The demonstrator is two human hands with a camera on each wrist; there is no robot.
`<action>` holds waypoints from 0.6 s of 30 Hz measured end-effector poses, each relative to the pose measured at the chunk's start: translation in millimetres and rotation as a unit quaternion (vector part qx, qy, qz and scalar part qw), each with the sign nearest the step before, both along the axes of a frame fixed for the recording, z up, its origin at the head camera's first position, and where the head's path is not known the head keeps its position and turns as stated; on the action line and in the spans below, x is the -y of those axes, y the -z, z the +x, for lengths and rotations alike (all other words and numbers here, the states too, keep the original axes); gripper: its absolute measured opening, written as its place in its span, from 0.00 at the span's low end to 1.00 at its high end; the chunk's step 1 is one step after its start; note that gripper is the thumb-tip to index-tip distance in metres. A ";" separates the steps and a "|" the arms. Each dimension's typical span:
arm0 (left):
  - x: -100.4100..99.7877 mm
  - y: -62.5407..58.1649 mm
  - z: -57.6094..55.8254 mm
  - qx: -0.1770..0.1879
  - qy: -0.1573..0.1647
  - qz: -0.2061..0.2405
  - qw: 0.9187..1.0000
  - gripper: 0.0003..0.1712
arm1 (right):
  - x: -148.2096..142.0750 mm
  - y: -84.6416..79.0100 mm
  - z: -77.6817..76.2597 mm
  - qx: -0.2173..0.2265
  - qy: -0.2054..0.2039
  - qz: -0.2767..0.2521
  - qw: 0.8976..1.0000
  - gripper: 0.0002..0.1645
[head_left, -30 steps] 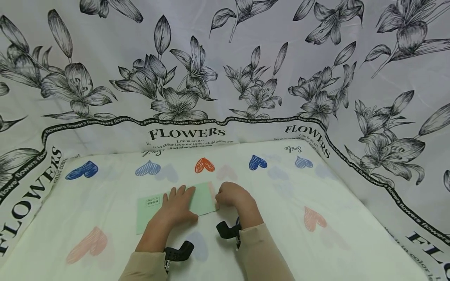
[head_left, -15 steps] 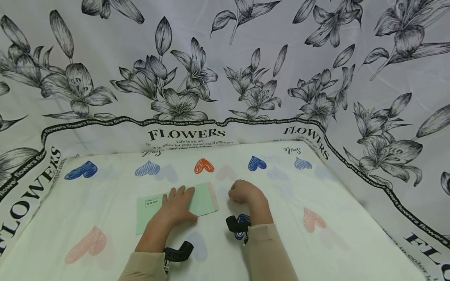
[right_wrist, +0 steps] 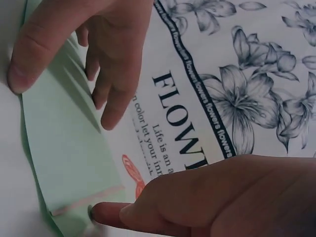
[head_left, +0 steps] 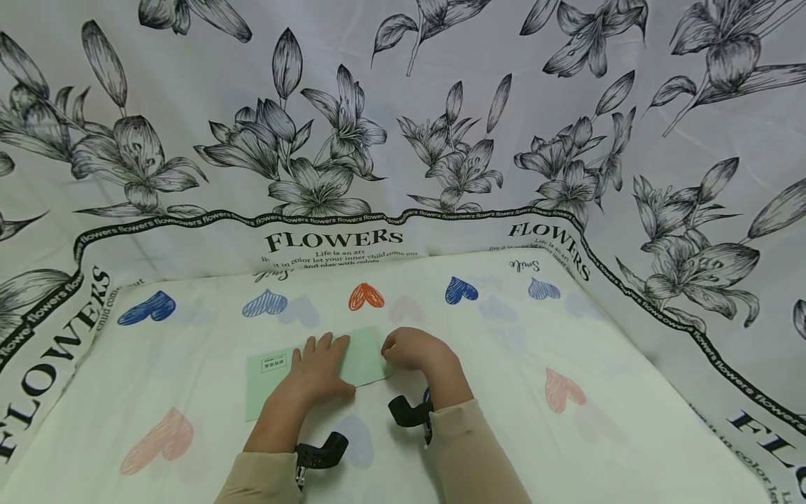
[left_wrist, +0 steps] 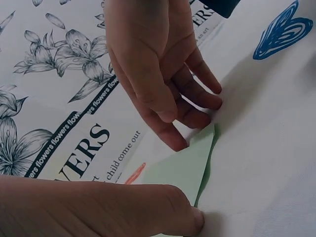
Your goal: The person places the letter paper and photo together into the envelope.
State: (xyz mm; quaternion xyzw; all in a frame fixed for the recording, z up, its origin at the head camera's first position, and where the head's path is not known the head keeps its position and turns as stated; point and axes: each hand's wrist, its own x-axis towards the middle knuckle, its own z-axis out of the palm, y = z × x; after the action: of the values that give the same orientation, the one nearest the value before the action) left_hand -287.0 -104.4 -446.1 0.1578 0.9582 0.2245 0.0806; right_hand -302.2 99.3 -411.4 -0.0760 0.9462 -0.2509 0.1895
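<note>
A flat green paper envelope (head_left: 364,355) lies on the cloth, with a small printed box near its left end. My left hand (head_left: 315,374) rests across its middle, fingers spread and the thumb by the near edge. At the right end, my right hand (head_left: 415,350) has curled fingers, with thumb and index finger together at the paper's edge. The right wrist view gives a closer look: a thin pinkish strip (right_wrist: 89,200) crosses the green paper, and the index fingertip sits on the green end just beyond it. In the left wrist view the envelope's long edge shows two layers.
A white cloth (head_left: 504,420) with printed hearts covers the table. Behind it hangs a curtain (head_left: 352,42) with black flower drawings and lettering. Each wrist carries a small black camera (head_left: 409,411), close to the cloth.
My right hand drew back to the right from the envelope's end, baring the pinkish strip, then came back to the left onto that end. The left hand stayed in place.
</note>
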 end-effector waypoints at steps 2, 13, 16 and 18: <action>-0.2 -0.4 0.0 0.000 0.000 0.001 1.000 0.53 | -4.2 0.5 -1.2 -0.004 0.004 0.001 1.000 0.16; 0.2 -4.0 1.6 0.000 0.006 0.009 1.000 0.53 | -31.5 0.9 -5.7 -0.012 0.037 0.014 0.999 0.15; 0.7 -3.3 1.7 0.001 0.005 0.008 1.000 0.53 | -27.6 1.9 -6.6 -0.012 0.032 0.018 0.999 0.14; 1.0 -3.2 1.9 0.000 0.004 0.008 1.000 0.53 | -20.9 3.7 -7.3 -0.011 0.029 0.014 0.999 0.14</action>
State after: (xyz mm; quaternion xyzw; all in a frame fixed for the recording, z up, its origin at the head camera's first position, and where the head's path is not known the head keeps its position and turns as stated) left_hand -285.1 -105.4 -442.9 0.1625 0.9558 0.2314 0.0803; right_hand -309.4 120.3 -415.1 -0.0491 0.9534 -0.2422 0.1730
